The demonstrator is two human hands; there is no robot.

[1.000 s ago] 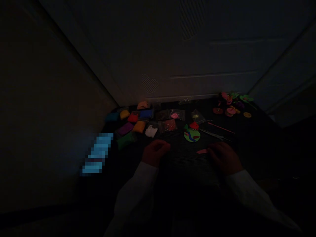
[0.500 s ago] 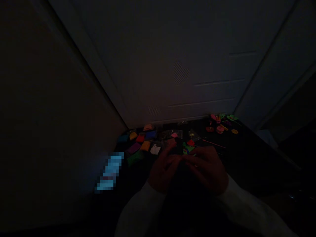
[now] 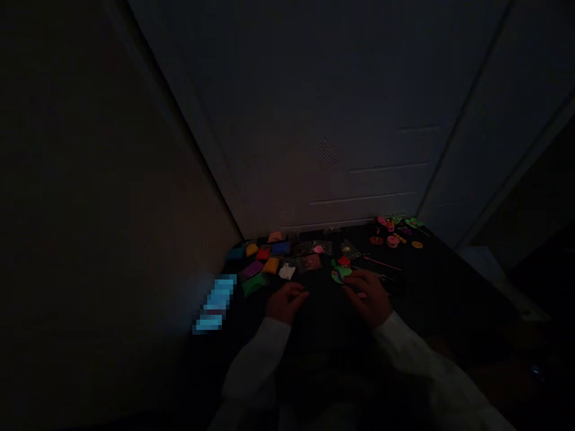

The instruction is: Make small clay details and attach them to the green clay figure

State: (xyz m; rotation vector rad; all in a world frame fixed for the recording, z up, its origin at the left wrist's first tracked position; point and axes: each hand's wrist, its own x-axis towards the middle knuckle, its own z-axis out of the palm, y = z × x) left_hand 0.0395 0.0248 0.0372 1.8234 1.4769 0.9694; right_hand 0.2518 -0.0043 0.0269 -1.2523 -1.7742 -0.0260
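Note:
The scene is very dim. My left hand hovers over the near part of the dark table, thumb and fingers curled together in a pinch; whatever they hold, if anything, is too dark to see. On the right, my right hand has its thumb and forefinger apart, fingertips at the edge of a green clay-like piece with a blue streak. A red lump sits at that piece's far side. Under the right hand a small pink piece shows partly.
Several coloured packets, among them a purple packet and a white packet, lie at the left. Small coloured shapes, including a pink round piece, sit back right. A pink stick lies nearer. A blurred lit screen glows left. A pale panel stands behind.
My hands were together in front of the green piece; now they are apart, the left drawn to the left and the right beside the green piece. The camera view has shifted slightly.

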